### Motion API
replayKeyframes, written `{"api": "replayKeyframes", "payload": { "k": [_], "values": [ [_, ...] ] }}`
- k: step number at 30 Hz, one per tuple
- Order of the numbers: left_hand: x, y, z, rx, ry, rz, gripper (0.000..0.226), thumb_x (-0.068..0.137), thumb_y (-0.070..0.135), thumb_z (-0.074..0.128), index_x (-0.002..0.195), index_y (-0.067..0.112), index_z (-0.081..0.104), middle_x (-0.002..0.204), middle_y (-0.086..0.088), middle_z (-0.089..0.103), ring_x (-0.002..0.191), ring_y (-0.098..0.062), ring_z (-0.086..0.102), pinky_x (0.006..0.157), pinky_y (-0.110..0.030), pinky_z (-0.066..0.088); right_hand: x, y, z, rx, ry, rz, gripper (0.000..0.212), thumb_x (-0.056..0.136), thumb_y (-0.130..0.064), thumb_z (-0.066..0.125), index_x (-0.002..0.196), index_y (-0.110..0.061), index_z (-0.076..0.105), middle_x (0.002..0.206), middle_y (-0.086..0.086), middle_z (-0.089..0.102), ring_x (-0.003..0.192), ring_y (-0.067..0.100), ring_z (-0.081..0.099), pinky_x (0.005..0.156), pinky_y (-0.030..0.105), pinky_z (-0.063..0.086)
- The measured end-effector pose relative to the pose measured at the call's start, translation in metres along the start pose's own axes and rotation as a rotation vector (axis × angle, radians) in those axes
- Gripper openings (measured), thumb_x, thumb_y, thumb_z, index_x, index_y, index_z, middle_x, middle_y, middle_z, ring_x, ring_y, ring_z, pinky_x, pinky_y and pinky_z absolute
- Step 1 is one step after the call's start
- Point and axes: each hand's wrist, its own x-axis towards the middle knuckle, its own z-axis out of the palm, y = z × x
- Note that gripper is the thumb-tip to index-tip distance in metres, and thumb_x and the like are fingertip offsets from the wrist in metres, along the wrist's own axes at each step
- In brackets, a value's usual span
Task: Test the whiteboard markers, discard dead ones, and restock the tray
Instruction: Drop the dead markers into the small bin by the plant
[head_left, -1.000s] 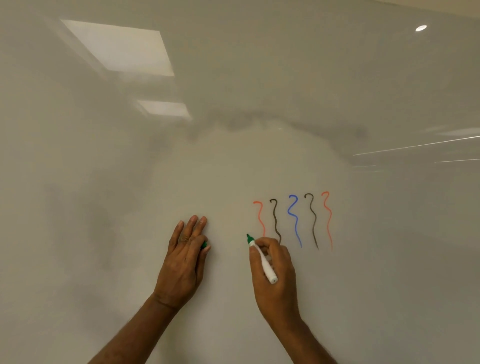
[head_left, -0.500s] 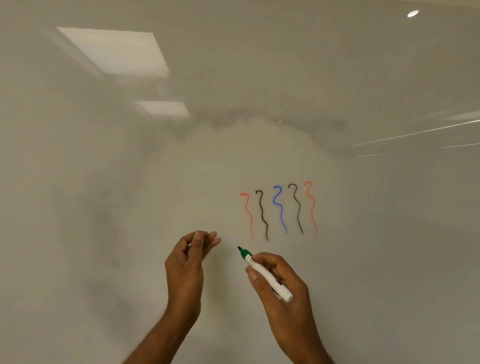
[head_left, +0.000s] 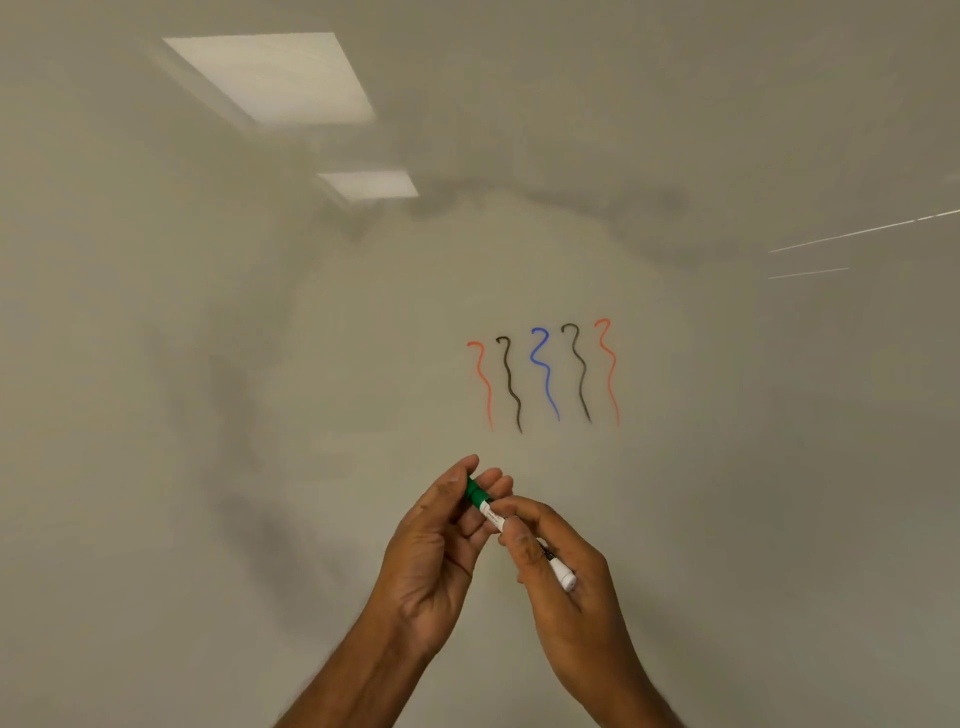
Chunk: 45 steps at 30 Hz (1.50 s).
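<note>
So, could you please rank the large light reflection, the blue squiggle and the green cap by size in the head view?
1. large light reflection
2. blue squiggle
3. green cap, smallest even though seemingly held nearer the camera

Five wavy lines (head_left: 543, 374) stood side by side on the whiteboard (head_left: 208, 364), right of its middle. Below them, in front of the board, the left hand (head_left: 436, 551) and right hand (head_left: 587, 618) were close together. The marker (head_left: 492, 515) slanted between them, its cap (head_left: 474, 492) up-left in the left, its tail down-right in the right.
</note>
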Motion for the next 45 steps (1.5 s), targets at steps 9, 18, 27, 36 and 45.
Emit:
{"api": "replayKeyframes", "payload": {
  "k": [9, 18, 27, 36, 45],
  "values": [
    [-0.045, -0.012, -0.007, 0.0, 0.099, 0.017, 0.026, 0.098, 0.012, 0.058, 0.12, -0.001, 0.067, 0.107, -0.025, 0.074, 0.095, -0.032, 0.075, 0.089, -0.044, 0.059, -0.037, -0.009, 0.014, -0.073, 0.095, 0.051, 0.019, 0.094, -0.035, 0.052, 0.106, -0.037, 0.067, 0.106, -0.022, 0.069, 0.107, 0.001, 0.065, 0.083, 0.009, 0.05],
    [-0.075, 0.011, -0.043, 0.172, -0.009, -0.004, 0.025, 0.103, 0.014, 0.051, 0.121, 0.003, 0.065, 0.112, -0.022, 0.074, 0.105, -0.034, 0.073, 0.092, -0.041, 0.059, -0.078, -0.029, 0.034, -0.134, 0.198, 0.184, 0.023, 0.085, -0.045, 0.065, 0.101, -0.029, 0.069, 0.092, -0.016, 0.073, 0.091, 0.009, 0.069, 0.074, 0.02, 0.058],
    [-0.11, -0.053, -0.065, 0.643, -0.221, 0.125, 0.027, 0.106, 0.021, 0.047, 0.115, 0.011, 0.07, 0.101, -0.008, 0.078, 0.102, -0.023, 0.074, 0.097, -0.035, 0.056, -0.146, -0.025, -0.001, -0.644, 0.213, 0.257, 0.027, 0.093, -0.043, 0.063, 0.117, -0.032, 0.069, 0.102, -0.022, 0.071, 0.097, -0.001, 0.065, 0.083, 0.016, 0.055],
    [-0.138, -0.161, -0.037, 1.12, -0.421, 0.268, 0.037, 0.097, 0.045, 0.048, 0.128, 0.033, 0.066, 0.129, 0.017, 0.067, 0.122, 0.003, 0.058, 0.105, -0.016, 0.045, -0.219, -0.037, -0.107, -0.837, 0.31, 0.332, 0.011, 0.097, -0.039, 0.06, 0.107, -0.039, 0.065, 0.093, -0.028, 0.063, 0.096, 0.002, 0.063, 0.079, 0.023, 0.056],
    [-0.169, -0.324, 0.014, 1.43, -0.571, 0.376, 0.053, 0.102, 0.05, 0.038, 0.153, 0.036, 0.034, 0.163, 0.02, 0.02, 0.153, 0.002, 0.005, 0.124, -0.033, 0.017, -0.297, -0.038, -0.277, -1.05, 0.336, 0.395, 0.013, 0.099, -0.038, 0.055, 0.109, -0.034, 0.064, 0.099, -0.023, 0.058, 0.093, 0.001, 0.053, 0.079, 0.016, 0.044]
  ]
}}
